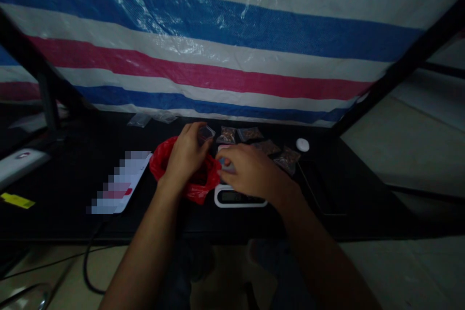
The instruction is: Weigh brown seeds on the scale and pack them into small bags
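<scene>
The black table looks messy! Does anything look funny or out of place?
Yes! The red plastic bag is all crumpled up under the left hand, beside the white digital scale. The small brown packets lie crooked, pointing different ways. The white sheet looks strange too, because it is blurred into blocks.

That tarp (218,34) is classic woven plastic, with a rough weave and a shiny sheen where it creases. The red plastic bag (162,160) looks thin, glossy and crinkly. The little pouches (227,134) are clear, shiny plastic, and so is the small clear piece (206,134) in the left hand (185,155). The scale (218,197) has a smooth white plastic rim, the black tabletop (61,208) looks pretty matt, and the floor tiles (410,155) are smooth and a bit glossy.
</scene>
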`<state>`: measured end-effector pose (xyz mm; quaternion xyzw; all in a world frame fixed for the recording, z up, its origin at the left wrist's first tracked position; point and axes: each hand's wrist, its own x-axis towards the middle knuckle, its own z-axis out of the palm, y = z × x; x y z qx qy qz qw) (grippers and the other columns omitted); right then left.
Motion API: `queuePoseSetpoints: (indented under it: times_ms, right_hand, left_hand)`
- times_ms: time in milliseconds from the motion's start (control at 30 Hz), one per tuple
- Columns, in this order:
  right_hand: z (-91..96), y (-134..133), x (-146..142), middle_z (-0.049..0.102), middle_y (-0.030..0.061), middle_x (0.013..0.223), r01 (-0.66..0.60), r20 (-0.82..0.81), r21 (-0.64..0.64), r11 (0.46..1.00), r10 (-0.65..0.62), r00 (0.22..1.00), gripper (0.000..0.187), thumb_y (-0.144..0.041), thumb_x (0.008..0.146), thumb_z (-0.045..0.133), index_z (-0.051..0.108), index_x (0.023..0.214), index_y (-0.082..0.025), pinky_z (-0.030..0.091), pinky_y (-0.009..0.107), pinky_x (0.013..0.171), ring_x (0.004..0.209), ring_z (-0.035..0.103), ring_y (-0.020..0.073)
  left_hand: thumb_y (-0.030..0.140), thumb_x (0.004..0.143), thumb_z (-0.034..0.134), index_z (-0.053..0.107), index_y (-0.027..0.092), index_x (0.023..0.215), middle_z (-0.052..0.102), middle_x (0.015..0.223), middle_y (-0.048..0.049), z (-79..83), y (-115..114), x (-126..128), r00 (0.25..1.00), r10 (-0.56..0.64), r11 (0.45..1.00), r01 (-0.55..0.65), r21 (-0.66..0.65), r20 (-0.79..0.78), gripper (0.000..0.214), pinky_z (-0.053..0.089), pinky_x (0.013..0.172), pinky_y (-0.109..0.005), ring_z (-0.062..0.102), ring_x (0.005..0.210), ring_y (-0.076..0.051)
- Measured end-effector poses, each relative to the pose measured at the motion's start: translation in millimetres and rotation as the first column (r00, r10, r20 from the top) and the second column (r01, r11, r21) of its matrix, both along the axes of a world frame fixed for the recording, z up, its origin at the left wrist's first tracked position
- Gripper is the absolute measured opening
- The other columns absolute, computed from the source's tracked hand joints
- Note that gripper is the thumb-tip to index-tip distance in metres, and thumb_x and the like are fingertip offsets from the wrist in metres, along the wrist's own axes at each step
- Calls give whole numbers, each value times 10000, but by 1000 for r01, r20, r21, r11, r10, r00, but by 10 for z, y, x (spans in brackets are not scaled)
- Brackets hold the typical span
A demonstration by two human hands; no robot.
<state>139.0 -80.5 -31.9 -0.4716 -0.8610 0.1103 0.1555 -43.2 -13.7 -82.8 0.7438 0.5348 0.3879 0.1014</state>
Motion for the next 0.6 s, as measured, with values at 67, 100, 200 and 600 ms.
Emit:
queuePoseSetpoints:
  times_ms: [67, 100, 200, 600]
  right_hand:
    - [-10, -142, -201, 755, 126, 1001, -48, 112, -42, 998, 52, 992, 132, -228, 895, 650, 739, 974, -170, 500, 382, 812, 935, 678, 271]
    - [-35, -197, -292, 754, 135, 1004, -69, 151, -44, 997, 75, 986, 127, -214, 897, 643, 743, 955, -160, 501, 380, 788, 930, 681, 276]
    - [-161, -295, -496, 756, 138, 1017, -185, 210, -7, 983, 183, 961, 194, -92, 920, 569, 743, 998, -125, 503, 375, 811, 971, 676, 264]
    - [-329, -338, -673, 716, 156, 1046, -202, 185, 46, 978, 190, 964, 200, -169, 938, 578, 759, 990, -104, 528, 424, 863, 1023, 629, 299]
  left_hand:
    - [301, 892, 622, 602, 161, 1288, 655, 1243, -149, -11, 1, -20, 999, 25, 998, -27, -53, -36, 421, 523, 999, -451, 651, 1110, -294]
    - [315, 890, 626, 607, 167, 1271, 661, 1233, -147, -11, 0, -33, 999, 39, 997, -41, -69, -36, 409, 528, 990, -452, 656, 1102, -297]
    - [353, 876, 648, 613, 184, 1199, 692, 1197, -130, 12, -4, -69, 995, 88, 994, -84, -76, 45, 366, 534, 977, -435, 667, 1094, -293]
    - [387, 914, 608, 482, 190, 1327, 737, 1129, -107, 83, -58, -69, 974, 54, 996, -36, -84, 219, 474, 550, 910, -393, 718, 1018, -262]
